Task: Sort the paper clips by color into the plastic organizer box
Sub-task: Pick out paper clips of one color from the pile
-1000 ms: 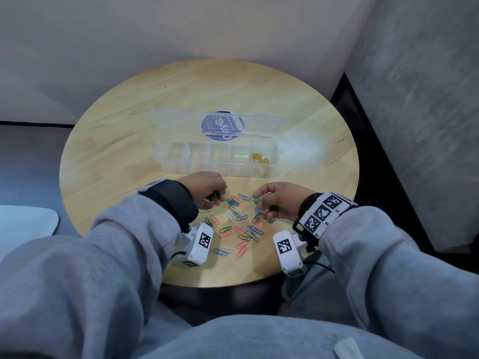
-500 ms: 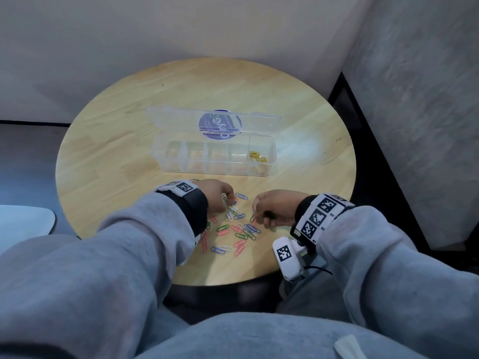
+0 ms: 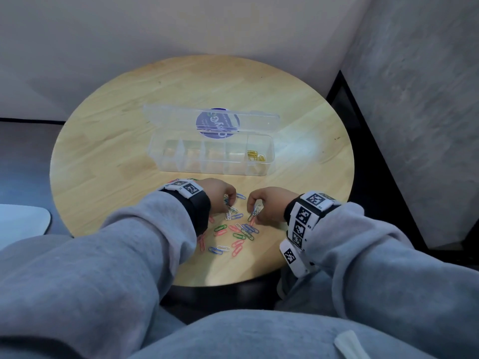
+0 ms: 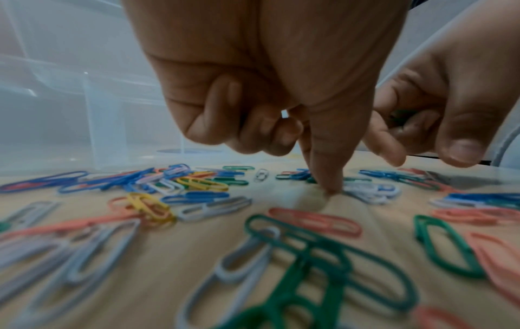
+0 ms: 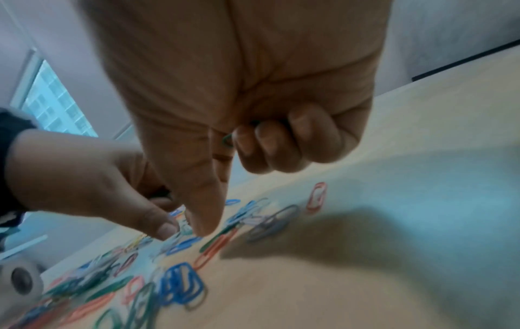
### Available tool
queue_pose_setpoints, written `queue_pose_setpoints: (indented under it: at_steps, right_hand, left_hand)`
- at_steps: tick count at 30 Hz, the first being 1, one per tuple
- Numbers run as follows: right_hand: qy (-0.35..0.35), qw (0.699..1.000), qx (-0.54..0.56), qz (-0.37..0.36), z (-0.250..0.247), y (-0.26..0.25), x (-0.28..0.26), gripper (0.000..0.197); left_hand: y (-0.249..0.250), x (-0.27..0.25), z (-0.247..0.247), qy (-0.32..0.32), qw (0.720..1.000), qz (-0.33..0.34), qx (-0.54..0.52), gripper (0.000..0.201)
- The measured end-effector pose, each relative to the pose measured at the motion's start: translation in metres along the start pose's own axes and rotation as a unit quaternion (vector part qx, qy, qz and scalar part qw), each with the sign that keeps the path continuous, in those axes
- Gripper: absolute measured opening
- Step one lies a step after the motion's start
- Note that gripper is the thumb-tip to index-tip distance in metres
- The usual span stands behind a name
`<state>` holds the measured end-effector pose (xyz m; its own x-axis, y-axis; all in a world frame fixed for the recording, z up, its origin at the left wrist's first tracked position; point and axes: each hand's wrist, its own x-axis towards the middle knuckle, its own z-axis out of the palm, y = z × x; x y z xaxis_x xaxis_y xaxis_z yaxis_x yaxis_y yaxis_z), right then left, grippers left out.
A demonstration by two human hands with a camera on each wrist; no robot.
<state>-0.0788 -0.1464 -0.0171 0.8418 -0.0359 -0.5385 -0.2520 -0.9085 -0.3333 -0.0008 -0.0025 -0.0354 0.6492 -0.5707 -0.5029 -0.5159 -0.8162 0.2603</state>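
Note:
A loose pile of coloured paper clips (image 3: 234,230) lies on the round wooden table (image 3: 103,151) in front of the clear organizer box (image 3: 181,161). The box's lid stands open behind it, and yellow clips (image 3: 255,155) sit in its rightmost compartment. My left hand (image 3: 228,204) reaches into the pile's far left. Its thumb and forefinger (image 4: 329,189) pinch down beside white clips (image 4: 368,192), and which clip they hold is hidden. My right hand (image 3: 255,209) pinches a pale clip at the pile's far right. Its curled fingers keep green clips (image 5: 228,140) against the palm.
The box's other compartments look empty. Walls close in behind and to the right of the table, with a dark gap at the right. The pile lies near the table's front edge (image 3: 233,282), above my lap.
My left hand has turned palm down and dropped its fingertips into the pile. My right hand has lowered to the clips too. The box has not moved.

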Motion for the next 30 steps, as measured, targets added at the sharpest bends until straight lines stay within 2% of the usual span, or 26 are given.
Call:
queue_pose_setpoints:
  at_steps: [4,12,14,17,20,23,25,30]
  right_hand:
    - [-0.017,0.999,-0.042,-0.028,0.004,-0.003,0.008,0.017]
    - [-0.045,0.995,-0.091,-0.023,0.002,-0.004,0.016,0.014]
    - [-0.052,0.994,-0.09,-0.014,0.003,-0.003,0.016,0.023]
    - [-0.053,0.998,-0.04,0.003,0.003,0.001,0.014,0.031]
    - [-0.052,0.995,0.078,0.024,-0.001,0.007,0.012,0.03]
    - [-0.049,0.986,0.154,0.034,-0.005,0.01,0.013,0.025]
    - [-0.062,0.975,0.209,0.039,-0.007,0.011,0.014,0.023]
    - [-0.085,0.92,0.376,0.074,-0.003,0.013,0.016,0.028]
  left_hand:
    - [-0.004,-0.001,0.001,0.029,1.0,-0.005,0.006,0.021]
    - [-0.007,-0.002,0.002,0.014,1.0,-0.009,0.005,0.009]
    - [-0.005,-0.002,0.001,0.012,1.0,-0.008,0.013,0.007]
    - [-0.005,-0.004,0.0,0.015,1.0,-0.01,0.005,0.003]
    - [-0.01,-0.007,-0.001,0.038,0.996,-0.026,-0.072,0.006]
    - [-0.017,-0.01,-0.008,0.041,0.977,-0.063,-0.199,0.017]
    - [-0.018,-0.011,-0.013,0.038,0.952,-0.074,-0.295,0.026]
    - [-0.017,-0.013,-0.018,0.043,0.885,-0.071,-0.458,0.037]
